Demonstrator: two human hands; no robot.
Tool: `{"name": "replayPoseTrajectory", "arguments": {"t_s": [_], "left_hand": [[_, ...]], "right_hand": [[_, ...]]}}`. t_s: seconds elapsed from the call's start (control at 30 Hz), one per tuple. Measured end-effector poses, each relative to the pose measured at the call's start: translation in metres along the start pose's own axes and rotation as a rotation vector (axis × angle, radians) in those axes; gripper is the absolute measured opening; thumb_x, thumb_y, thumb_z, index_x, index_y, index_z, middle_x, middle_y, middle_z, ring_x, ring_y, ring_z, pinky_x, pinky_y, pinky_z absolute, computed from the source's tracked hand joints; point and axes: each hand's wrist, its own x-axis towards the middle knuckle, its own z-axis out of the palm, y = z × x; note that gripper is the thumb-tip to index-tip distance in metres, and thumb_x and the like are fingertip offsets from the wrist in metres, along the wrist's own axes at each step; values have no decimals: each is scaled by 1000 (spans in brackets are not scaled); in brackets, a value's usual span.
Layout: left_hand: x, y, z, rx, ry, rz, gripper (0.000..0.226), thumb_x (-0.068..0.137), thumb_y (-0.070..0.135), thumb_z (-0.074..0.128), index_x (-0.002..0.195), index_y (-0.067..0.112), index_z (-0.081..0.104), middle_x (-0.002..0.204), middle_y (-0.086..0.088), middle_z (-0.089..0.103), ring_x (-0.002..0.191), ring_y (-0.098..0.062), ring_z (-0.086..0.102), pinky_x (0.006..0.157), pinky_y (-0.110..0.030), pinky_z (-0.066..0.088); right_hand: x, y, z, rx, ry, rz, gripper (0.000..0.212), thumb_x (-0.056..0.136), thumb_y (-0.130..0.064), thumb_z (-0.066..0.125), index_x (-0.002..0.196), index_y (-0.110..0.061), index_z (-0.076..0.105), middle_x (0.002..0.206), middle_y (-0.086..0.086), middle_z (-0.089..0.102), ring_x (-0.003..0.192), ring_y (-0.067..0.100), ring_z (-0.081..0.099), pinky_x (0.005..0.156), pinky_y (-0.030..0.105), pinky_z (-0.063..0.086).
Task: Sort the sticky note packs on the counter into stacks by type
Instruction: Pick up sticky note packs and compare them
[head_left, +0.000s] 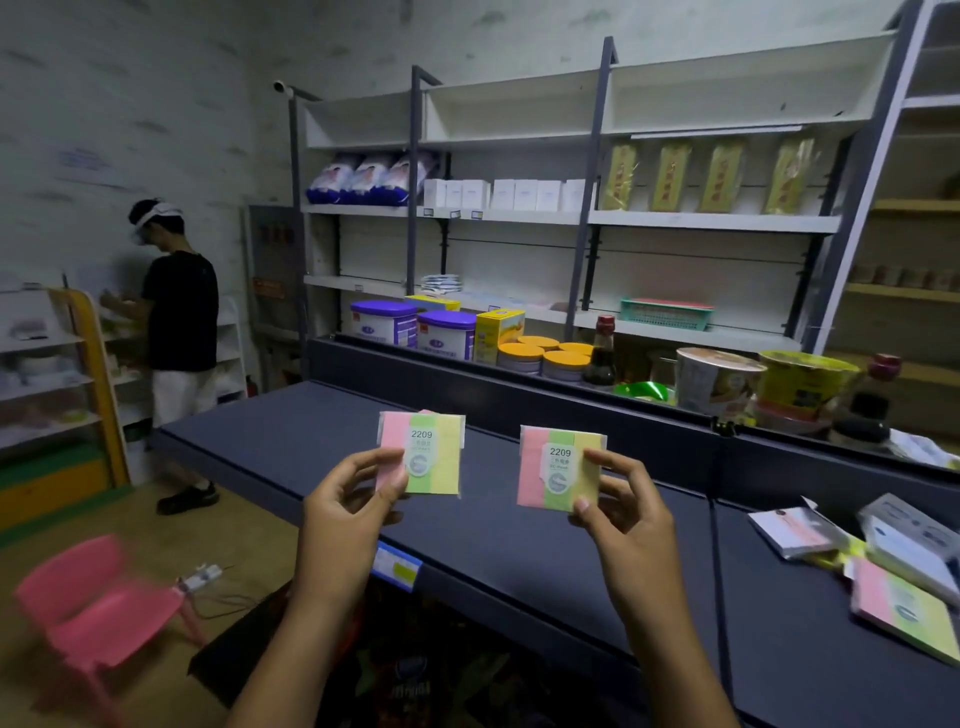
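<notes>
Two hands held matching sticky note packs upright above the dark counter (519, 545), well apart from each other. The left hand (353, 499) pinched the lower left corner of the left pack (423, 449) between thumb and curled fingers. The right hand (621, 501) pinched the right edge of the right pack (550, 465) in the same way. Each pack showed pink, green and yellow strips and a white label reading 2209. Near the counter's right edge lay a third three-colour pack (904, 608) flat on the surface, with white packs (795, 530) just behind it, some overlapping. Along the counter's raised back edge stood purple-lidded tins (447, 332), orange-lidded jars (563, 361), a dark bottle (602, 351) and noodle cups (717, 379). A pink chair (98, 608) stood on the floor at left, beyond which a person in a black shirt (179, 312) faced other shelves.
</notes>
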Motion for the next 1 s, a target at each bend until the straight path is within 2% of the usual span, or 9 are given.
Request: {"name": "replayPoseTrajectory", "arguments": {"t_s": [0.13,0.27,0.47,0.67,0.8,0.87,0.93,1.0], "left_hand": [[42,-22,-6,8,-23,-9,19,88,11,70,104,20,73,99,3,75,91,-21,71,62,-21,57],[93,-48,-15,11,-69,-13,20,88,6,69,105,17,72,102,-1,74,93,-26,70,62,-23,58],[171,-88,-28,34,-182,-49,20,89,8,70,105,19,73,101,3,74,89,-23,71,67,-32,59],[236,-133,-26,2,-257,-71,20,88,7,71,101,22,73,99,2,75,82,-16,69,62,-26,56],[273,-159,-12,46,-339,-95,20,87,6,72,99,22,74,98,-2,75,82,-14,68,62,-20,54],[288,-170,-5,72,-382,-99,21,85,5,73,98,21,74,101,0,75,89,-15,69,70,-23,56],[302,-180,0,127,-415,-91,21,84,6,75,98,22,75,102,3,75,98,-16,68,84,-32,56],[311,-190,1,203,-442,-69,20,84,11,76,98,24,75,101,9,75,98,-11,67,86,-30,53]], "right_hand": [[25,17,24,-35,28,-8,47,91,2,65,111,-40,62,103,-6,73,94,8,70,71,25,59],[50,36,55,-77,65,-12,48,90,0,68,112,-42,63,106,-6,72,97,11,69,78,33,60],[88,59,108,-111,146,-5,46,89,0,69,113,-39,63,109,-5,71,100,13,68,84,40,60],[135,72,152,-112,182,-8,46,89,-1,69,112,-41,65,103,-9,72,97,9,69,78,27,60],[166,74,168,-99,224,-2,42,90,-2,68,115,-35,65,105,-5,72,99,6,69,77,22,59],[180,75,174,-95,245,1,41,91,-1,67,115,-34,64,105,-3,72,97,5,70,76,23,59],[194,76,180,-82,257,5,41,90,0,67,114,-34,64,104,-4,72,96,3,69,71,20,58],[207,76,184,-74,261,5,41,90,-1,68,113,-35,64,103,-7,71,96,0,69,69,17,56]]}}
